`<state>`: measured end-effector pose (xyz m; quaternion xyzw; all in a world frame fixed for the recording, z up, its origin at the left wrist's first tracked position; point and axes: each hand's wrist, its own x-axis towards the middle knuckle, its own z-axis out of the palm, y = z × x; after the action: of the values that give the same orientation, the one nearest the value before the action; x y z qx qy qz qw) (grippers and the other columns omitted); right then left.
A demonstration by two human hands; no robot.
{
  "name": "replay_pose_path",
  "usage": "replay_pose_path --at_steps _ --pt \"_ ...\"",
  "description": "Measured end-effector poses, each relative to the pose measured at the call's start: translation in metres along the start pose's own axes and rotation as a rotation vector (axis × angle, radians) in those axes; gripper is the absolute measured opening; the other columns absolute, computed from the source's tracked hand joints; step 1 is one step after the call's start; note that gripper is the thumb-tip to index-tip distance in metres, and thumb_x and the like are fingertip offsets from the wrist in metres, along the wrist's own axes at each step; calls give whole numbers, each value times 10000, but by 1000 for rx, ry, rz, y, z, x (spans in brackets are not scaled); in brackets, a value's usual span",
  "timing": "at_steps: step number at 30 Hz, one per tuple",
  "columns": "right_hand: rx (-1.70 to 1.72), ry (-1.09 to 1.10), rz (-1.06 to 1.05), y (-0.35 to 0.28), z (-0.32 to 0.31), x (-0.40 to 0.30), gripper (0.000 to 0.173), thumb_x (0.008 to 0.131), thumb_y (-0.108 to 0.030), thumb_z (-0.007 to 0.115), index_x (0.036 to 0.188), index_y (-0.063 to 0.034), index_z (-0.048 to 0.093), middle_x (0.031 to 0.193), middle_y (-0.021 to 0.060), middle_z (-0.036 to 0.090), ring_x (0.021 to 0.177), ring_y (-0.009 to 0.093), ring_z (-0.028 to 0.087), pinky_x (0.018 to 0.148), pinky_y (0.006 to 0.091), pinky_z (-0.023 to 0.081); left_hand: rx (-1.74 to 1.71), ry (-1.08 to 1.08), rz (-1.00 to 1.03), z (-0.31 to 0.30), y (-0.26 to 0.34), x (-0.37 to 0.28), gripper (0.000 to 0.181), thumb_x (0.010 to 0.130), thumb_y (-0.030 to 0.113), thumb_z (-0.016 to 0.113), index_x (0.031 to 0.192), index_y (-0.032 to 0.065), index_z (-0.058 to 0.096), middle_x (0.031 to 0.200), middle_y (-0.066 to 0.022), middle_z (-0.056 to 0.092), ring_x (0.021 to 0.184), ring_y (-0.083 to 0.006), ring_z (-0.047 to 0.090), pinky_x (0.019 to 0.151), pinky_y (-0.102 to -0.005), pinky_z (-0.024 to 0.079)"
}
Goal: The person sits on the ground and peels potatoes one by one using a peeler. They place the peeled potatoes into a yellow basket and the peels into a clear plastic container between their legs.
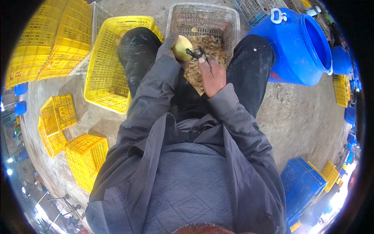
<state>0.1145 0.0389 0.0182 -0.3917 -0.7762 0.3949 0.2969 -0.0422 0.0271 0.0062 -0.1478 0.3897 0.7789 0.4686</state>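
Note:
My left hand, in a grey knit glove, grips a round pale-yellow fruit or tuber whose surface looks peeled. In my bare right hand is a black Y-shaped peeler, its head at the right side of the pale piece. Whether the blade touches it I cannot tell. Below both hands, between my knees, a whitish plastic crate holds a heap of brownish peelings. One small pale scrap lies near the far end of the heap.
Beside my left leg stands a yellow crate with a few brownish pieces inside. Stacked yellow crates rise at far left; smaller-looking ones lie on the concrete floor. A blue plastic barrel lies tilted by my right knee. Blue crates stand at lower right.

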Motion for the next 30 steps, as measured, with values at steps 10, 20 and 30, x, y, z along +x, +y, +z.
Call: replay_pose_path --at_steps 10,20,30 --pt "-330 -162 -134 17 6 -22 331 923 -277 547 904 51 586 674 279 569 670 466 581 581 495 443 -119 9 -116 3 15 -1 437 837 391 677 1060 46 527 967 -136 602 893 -342 590 764 -507 539" --pt "-316 -109 -242 -9 -1 -16 240 932 -238 496 930 -36 624 830 234 575 670 411 598 567 474 470 54 -234 -6 -35 -21 35 227 863 272 666 976 96 580 853 -97 618 759 -294 620 655 -465 549" --pt "82 -9 29 -2 -15 15 360 905 -311 552 831 37 602 756 279 585 728 456 564 661 488 427 -222 -420 -248 -17 -16 9 242 889 228 604 1042 41 608 934 -127 657 805 -286 650 750 -399 554"
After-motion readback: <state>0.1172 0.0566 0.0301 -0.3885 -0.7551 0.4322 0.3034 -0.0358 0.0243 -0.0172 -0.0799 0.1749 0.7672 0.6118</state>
